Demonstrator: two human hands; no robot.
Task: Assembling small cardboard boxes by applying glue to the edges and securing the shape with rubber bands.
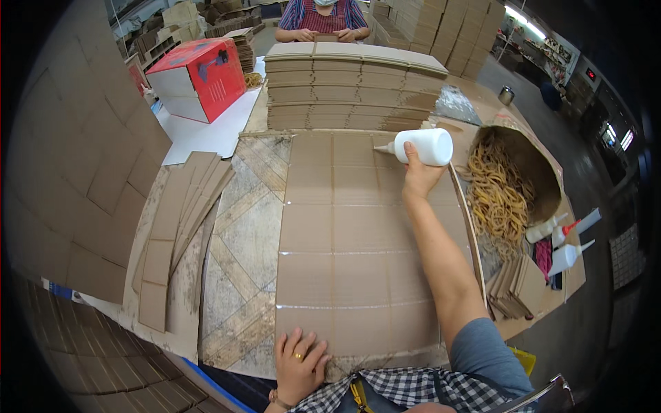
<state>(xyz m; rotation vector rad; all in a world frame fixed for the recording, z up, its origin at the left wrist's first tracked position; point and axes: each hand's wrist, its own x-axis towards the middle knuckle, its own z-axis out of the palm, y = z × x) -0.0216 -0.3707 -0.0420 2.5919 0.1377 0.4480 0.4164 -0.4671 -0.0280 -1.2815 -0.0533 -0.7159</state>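
Observation:
My right hand [421, 175] is closed around a white squeeze bottle [430, 146], tilted on its side with its narrow nozzle pointing left. The nozzle tip is over the far part of a large scored cardboard sheet [361, 279]; whether it touches cannot be made out. Several thin glossy lines of what looks like glue cross the sheet from side to side. At the near left corner of the sheet, my left hand [301, 358] lies flat with its fingers spread, a ring on one finger.
Behind the sheet rises a stack of folded cardboard [354, 86], with a person [323, 20] seated beyond. Right stand a tub of rubber bands [499, 193], glue bottles [566, 258] and cardboard pieces [516, 286]. Left are cardboard strips [169, 241] and a red box [213, 79].

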